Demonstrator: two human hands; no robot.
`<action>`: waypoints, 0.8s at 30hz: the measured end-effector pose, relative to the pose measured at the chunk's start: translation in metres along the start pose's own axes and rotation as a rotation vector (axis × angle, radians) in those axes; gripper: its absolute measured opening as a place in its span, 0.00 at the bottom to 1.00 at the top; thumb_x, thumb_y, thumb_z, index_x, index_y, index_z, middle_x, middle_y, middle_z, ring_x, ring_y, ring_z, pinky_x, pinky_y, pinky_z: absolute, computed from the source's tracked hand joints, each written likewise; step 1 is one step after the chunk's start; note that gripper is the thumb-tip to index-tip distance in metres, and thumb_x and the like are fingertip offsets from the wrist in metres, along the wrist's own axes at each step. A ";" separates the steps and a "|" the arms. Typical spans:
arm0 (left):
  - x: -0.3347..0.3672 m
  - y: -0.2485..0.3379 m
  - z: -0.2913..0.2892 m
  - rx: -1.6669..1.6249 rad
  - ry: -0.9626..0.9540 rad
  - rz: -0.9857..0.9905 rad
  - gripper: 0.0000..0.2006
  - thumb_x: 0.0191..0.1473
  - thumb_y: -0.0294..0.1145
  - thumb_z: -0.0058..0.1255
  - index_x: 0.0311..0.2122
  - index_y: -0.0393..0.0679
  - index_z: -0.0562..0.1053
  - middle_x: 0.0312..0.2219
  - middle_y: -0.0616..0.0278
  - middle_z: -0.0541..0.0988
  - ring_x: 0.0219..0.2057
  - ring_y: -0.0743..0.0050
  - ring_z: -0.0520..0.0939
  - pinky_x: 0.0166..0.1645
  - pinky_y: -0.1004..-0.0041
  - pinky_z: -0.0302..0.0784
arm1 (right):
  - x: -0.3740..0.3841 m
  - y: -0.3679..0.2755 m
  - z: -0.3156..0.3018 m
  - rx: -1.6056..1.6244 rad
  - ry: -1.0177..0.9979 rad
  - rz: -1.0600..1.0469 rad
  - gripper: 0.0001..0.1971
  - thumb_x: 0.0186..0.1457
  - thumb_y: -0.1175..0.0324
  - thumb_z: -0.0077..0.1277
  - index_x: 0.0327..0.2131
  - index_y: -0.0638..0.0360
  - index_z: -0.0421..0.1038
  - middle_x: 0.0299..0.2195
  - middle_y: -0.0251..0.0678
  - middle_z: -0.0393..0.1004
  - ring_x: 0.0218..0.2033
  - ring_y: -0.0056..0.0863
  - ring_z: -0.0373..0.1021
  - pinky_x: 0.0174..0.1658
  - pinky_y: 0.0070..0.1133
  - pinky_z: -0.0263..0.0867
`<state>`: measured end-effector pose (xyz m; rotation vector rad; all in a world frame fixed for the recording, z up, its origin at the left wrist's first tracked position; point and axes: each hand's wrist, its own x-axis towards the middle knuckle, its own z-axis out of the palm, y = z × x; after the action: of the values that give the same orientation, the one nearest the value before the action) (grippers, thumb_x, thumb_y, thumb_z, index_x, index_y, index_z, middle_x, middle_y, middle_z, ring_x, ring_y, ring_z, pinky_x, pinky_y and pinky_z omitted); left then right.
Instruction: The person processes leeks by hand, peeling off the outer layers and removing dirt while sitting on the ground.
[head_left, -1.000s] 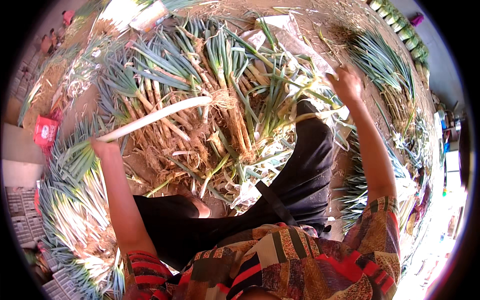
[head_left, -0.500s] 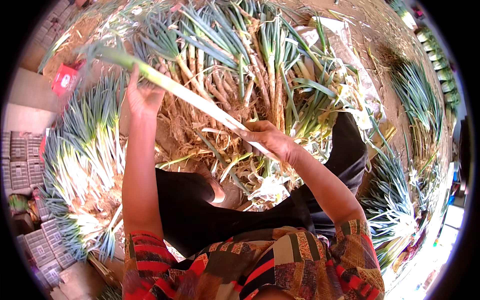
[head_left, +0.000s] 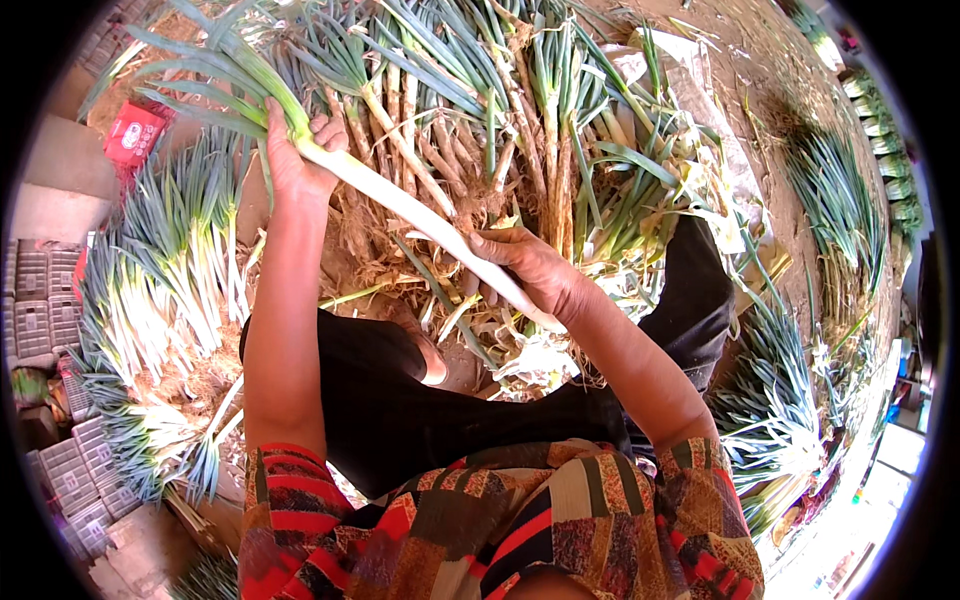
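Observation:
One long green onion (head_left: 400,205) slants across in front of me, its green leaves at the upper left and its white stalk running down to the right. My left hand (head_left: 300,155) is wrapped round it where the green turns white. Near the root end my right hand (head_left: 528,268) grips the stalk between thumb and fingers; part of those fingers is hidden. The white stalk looks smooth and clean. Beyond my hands lies a big heap of unpeeled green onions (head_left: 440,150) with brown, dirty stalks and roots. Peeled-off leaves (head_left: 540,370) litter the ground below my right hand.
Cleaned green onions (head_left: 190,270) lie in a pile at my left, near a red box (head_left: 133,133) and stacked grey blocks (head_left: 75,470). More bundles (head_left: 840,195) lie at the far right, with another pile (head_left: 775,410) nearer. My dark-trousered knee (head_left: 690,285) stands beside the heap.
The green onion has come into sharper view, its leaves now spread at the upper left. My left hand has shifted slightly up and right; my right hand moved slightly left along the stalk.

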<state>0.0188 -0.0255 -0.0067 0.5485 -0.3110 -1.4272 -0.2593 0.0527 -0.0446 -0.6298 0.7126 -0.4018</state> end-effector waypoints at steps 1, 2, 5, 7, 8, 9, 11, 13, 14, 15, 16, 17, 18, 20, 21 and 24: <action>0.000 0.002 0.000 -0.017 -0.064 -0.010 0.24 0.50 0.55 0.45 0.22 0.42 0.60 0.16 0.65 0.59 0.17 0.77 0.60 0.18 0.79 0.57 | 0.001 0.001 -0.001 0.016 0.021 0.012 0.19 0.53 0.57 0.48 0.38 0.66 0.67 0.17 0.38 0.72 0.14 0.20 0.68 0.16 0.13 0.62; 0.000 0.003 0.001 -0.035 -0.129 -0.020 0.24 0.50 0.56 0.45 0.21 0.42 0.60 0.16 0.65 0.59 0.17 0.78 0.60 0.18 0.80 0.57 | 0.004 0.003 -0.003 0.031 0.043 0.025 0.18 0.54 0.57 0.47 0.38 0.66 0.68 0.17 0.38 0.72 0.14 0.20 0.68 0.16 0.14 0.62; -0.003 0.005 0.003 -0.022 -0.132 -0.023 0.26 0.49 0.57 0.45 0.19 0.42 0.59 0.16 0.65 0.59 0.16 0.78 0.59 0.18 0.80 0.57 | 0.001 0.005 0.004 -0.032 0.134 -0.033 0.17 0.57 0.58 0.43 0.36 0.66 0.69 0.17 0.39 0.72 0.14 0.20 0.68 0.17 0.16 0.64; -0.004 0.005 0.003 -0.013 -0.067 0.009 0.26 0.49 0.58 0.45 0.20 0.43 0.59 0.16 0.65 0.59 0.16 0.77 0.59 0.18 0.80 0.57 | 0.001 0.007 0.012 -0.155 0.218 -0.192 0.17 0.57 0.59 0.42 0.36 0.67 0.69 0.17 0.38 0.71 0.15 0.20 0.69 0.18 0.16 0.65; -0.004 0.005 0.004 -0.008 -0.035 0.024 0.26 0.48 0.59 0.45 0.20 0.43 0.60 0.16 0.65 0.58 0.17 0.77 0.59 0.18 0.79 0.57 | 0.005 0.013 0.009 -0.230 0.349 -0.290 0.13 0.56 0.63 0.46 0.33 0.66 0.71 0.17 0.35 0.71 0.17 0.17 0.68 0.19 0.16 0.64; -0.004 0.004 0.005 0.000 0.042 0.052 0.25 0.49 0.58 0.45 0.20 0.44 0.60 0.16 0.65 0.58 0.17 0.77 0.59 0.18 0.79 0.56 | 0.005 0.013 0.010 -0.392 0.407 -0.383 0.12 0.54 0.64 0.47 0.32 0.66 0.72 0.17 0.35 0.71 0.17 0.16 0.67 0.20 0.16 0.63; -0.006 0.002 0.006 0.023 0.200 0.107 0.24 0.49 0.58 0.45 0.21 0.45 0.60 0.16 0.65 0.58 0.17 0.76 0.59 0.19 0.78 0.56 | 0.006 0.011 0.014 -0.715 0.516 -0.565 0.11 0.52 0.66 0.51 0.31 0.65 0.73 0.17 0.34 0.72 0.18 0.14 0.66 0.20 0.16 0.62; -0.005 0.003 0.001 0.017 0.221 0.076 0.23 0.50 0.57 0.44 0.22 0.46 0.60 0.16 0.65 0.58 0.16 0.76 0.58 0.19 0.78 0.56 | 0.005 0.012 0.015 -0.684 0.531 -0.528 0.08 0.51 0.68 0.52 0.29 0.65 0.73 0.18 0.32 0.71 0.17 0.14 0.64 0.21 0.16 0.60; -0.004 0.002 -0.001 0.013 0.231 0.060 0.22 0.50 0.57 0.44 0.23 0.46 0.60 0.16 0.65 0.58 0.16 0.76 0.58 0.19 0.78 0.55 | 0.009 0.014 0.010 -0.637 0.509 -0.491 0.08 0.52 0.68 0.50 0.29 0.64 0.73 0.19 0.31 0.71 0.18 0.14 0.64 0.21 0.15 0.59; -0.003 0.001 -0.002 0.021 0.226 0.052 0.22 0.50 0.56 0.44 0.23 0.46 0.60 0.16 0.65 0.58 0.16 0.76 0.58 0.19 0.78 0.55 | 0.011 0.014 0.007 -0.590 0.486 -0.453 0.08 0.53 0.68 0.49 0.29 0.64 0.72 0.19 0.31 0.70 0.19 0.14 0.64 0.22 0.14 0.59; -0.005 0.000 0.001 0.028 0.223 0.047 0.22 0.50 0.56 0.44 0.23 0.46 0.60 0.16 0.65 0.58 0.16 0.76 0.58 0.19 0.78 0.55 | 0.013 0.012 0.006 -0.462 0.459 -0.319 0.08 0.52 0.68 0.50 0.30 0.64 0.72 0.20 0.32 0.71 0.20 0.14 0.64 0.23 0.14 0.59; -0.007 -0.002 0.004 0.035 0.221 0.041 0.22 0.51 0.56 0.44 0.23 0.46 0.60 0.16 0.65 0.59 0.16 0.76 0.58 0.19 0.78 0.55 | 0.012 0.011 0.006 -0.400 0.451 -0.302 0.09 0.52 0.68 0.50 0.31 0.64 0.73 0.21 0.32 0.71 0.20 0.14 0.64 0.23 0.14 0.59; -0.007 -0.002 0.006 0.051 0.225 0.064 0.22 0.51 0.55 0.44 0.23 0.46 0.60 0.16 0.65 0.59 0.16 0.76 0.59 0.19 0.78 0.56 | 0.011 0.010 0.008 -0.339 0.442 -0.283 0.09 0.52 0.68 0.50 0.31 0.64 0.73 0.21 0.32 0.72 0.20 0.14 0.64 0.23 0.15 0.59; -0.008 -0.003 0.009 0.085 0.235 0.116 0.21 0.51 0.55 0.44 0.23 0.46 0.60 0.16 0.65 0.59 0.16 0.76 0.59 0.19 0.78 0.56 | 0.009 0.011 0.011 -0.440 0.463 -0.383 0.09 0.51 0.68 0.51 0.31 0.64 0.73 0.20 0.34 0.72 0.19 0.15 0.64 0.22 0.16 0.59; -0.008 -0.006 0.007 0.082 0.286 0.099 0.21 0.50 0.55 0.45 0.23 0.45 0.60 0.16 0.65 0.59 0.16 0.76 0.59 0.19 0.78 0.57 | 0.007 0.014 0.013 -0.602 0.492 -0.501 0.08 0.51 0.68 0.51 0.30 0.64 0.73 0.19 0.35 0.71 0.17 0.15 0.63 0.21 0.17 0.59; -0.006 -0.015 0.011 0.095 0.382 0.056 0.21 0.49 0.54 0.46 0.23 0.45 0.61 0.16 0.66 0.58 0.17 0.76 0.61 0.19 0.79 0.62 | 0.011 0.019 0.017 -0.707 0.490 -0.620 0.09 0.51 0.67 0.51 0.29 0.64 0.73 0.17 0.34 0.70 0.16 0.15 0.61 0.21 0.18 0.58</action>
<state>-0.0001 -0.0217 -0.0050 0.8679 -0.0879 -1.2282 -0.2374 0.0677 -0.0519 -1.4642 1.1372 -0.9097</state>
